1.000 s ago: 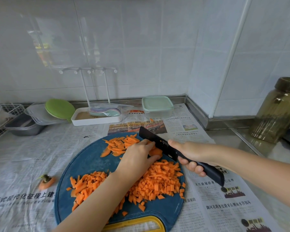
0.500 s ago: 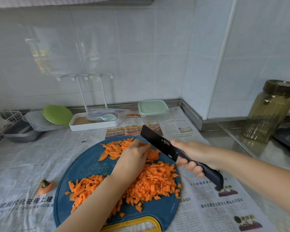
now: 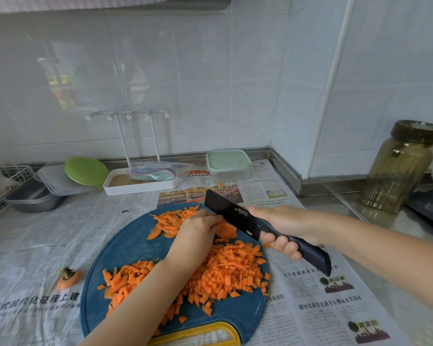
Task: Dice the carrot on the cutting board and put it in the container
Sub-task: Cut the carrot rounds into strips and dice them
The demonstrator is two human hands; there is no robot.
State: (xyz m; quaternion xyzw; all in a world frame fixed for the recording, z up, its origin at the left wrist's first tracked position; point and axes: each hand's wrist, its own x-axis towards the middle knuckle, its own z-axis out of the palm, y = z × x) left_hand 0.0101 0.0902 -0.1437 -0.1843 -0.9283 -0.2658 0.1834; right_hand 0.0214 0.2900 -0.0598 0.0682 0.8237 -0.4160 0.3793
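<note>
The left hand [image 3: 198,233] reaches over the blue cutting board [image 3: 125,245], fingers [image 3: 208,220] curled down on the carrot [image 3: 226,231] at its far side. The right hand [image 3: 285,228] grips the black knife [image 3: 225,211], blade beside those fingers. Newspaper [image 3: 310,308] covers the counter [image 3: 398,221]. The lidded container [image 3: 228,162] sits far back by the tiled wall [image 3: 210,83].

Soft even daylight, glare on wall tiles [image 3: 185,83], wide-angle bend + blur at edges
</note>
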